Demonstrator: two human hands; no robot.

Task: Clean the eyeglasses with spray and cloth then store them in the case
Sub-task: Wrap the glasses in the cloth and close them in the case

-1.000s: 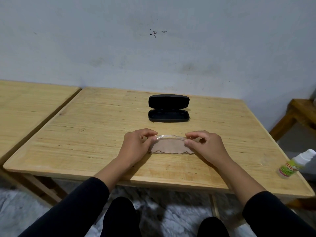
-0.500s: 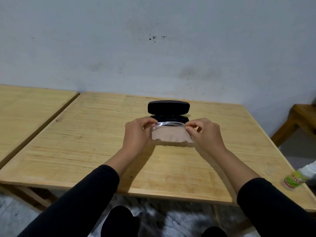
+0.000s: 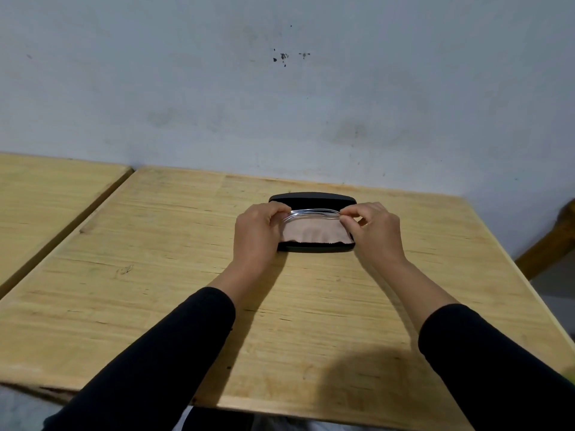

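Left hand and right hand fingers pinch eyeglasses with cloth — over open black case, far centre of desk.

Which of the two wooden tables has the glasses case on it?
The nearer table, under both hands. The black case lies open at its far middle; the left-side table shows nothing.
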